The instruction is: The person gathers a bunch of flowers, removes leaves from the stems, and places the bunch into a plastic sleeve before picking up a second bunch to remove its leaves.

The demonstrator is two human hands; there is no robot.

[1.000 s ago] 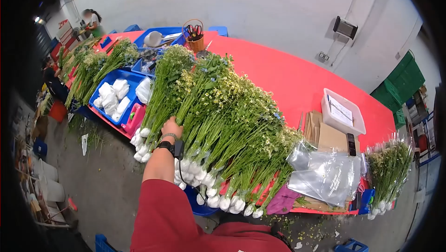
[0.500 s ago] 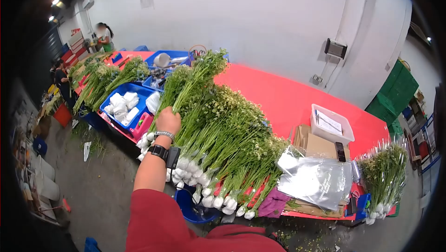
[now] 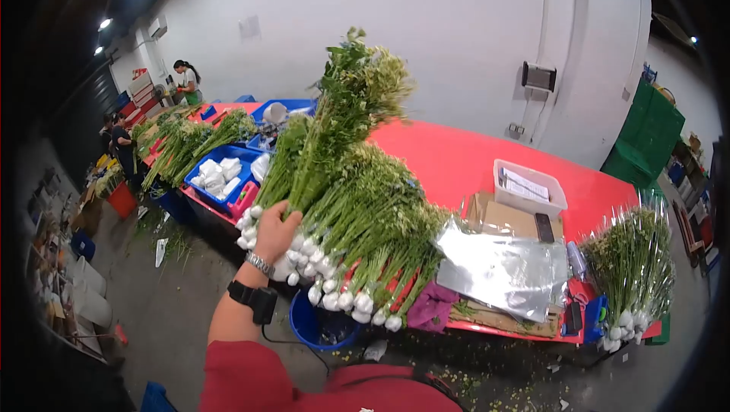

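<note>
Flower bunch (image 3: 342, 119): where is it, please?

– First, at left, there is a blue tray (image 3: 247, 168) with white bundles (image 3: 216, 179). Next, the left hand (image 3: 274, 234) holds this bunch by its stems, raised and nearly upright over the row of bunches (image 3: 372, 218) on the red table (image 3: 449, 157).

Are its fingers spread?

– No, they are closed around the stems.

And farther right?

– Clear plastic sleeves (image 3: 494, 271) lie partly over cardboard (image 3: 502, 216); then come plastic-wrapped bunches (image 3: 631, 260).

That tall flower bunch (image 3: 334, 127) is held up at a slight tilt, its leafy green top and pale yellowish blooms rising above the other bunches (image 3: 372, 222), which lie slantwise in a packed row, stem ends (image 3: 363, 303) wrapped in white.
</note>
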